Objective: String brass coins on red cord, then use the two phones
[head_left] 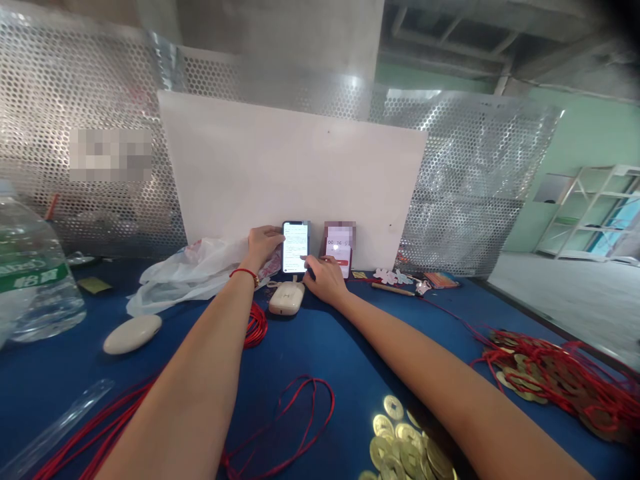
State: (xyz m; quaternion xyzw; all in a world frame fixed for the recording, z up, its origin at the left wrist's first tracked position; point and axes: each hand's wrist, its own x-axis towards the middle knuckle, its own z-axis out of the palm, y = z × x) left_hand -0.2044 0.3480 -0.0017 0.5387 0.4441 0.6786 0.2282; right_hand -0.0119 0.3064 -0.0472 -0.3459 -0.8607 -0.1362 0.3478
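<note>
A slim black glass smartphone (295,247) stands upright near the back edge of the blue tabletop (320,353). It looks light, slippery and fragile, best held by its sides. The left hand (263,245) clasps its left edge; the right hand (325,280) has loosely extended fingers touching its lower corner.

Phone (295,247): screen text too small to read; lower corner hidden by right hand (325,280). Just right of phone, top of second screen (339,250) blurred out, last timer digit unreadable. Far left of phone, water bottle (35,280) cut off by frame edge. Below phone, brass coins (405,447) cut off at bottom edge, partly hidden by right forearm (450,393).
</note>
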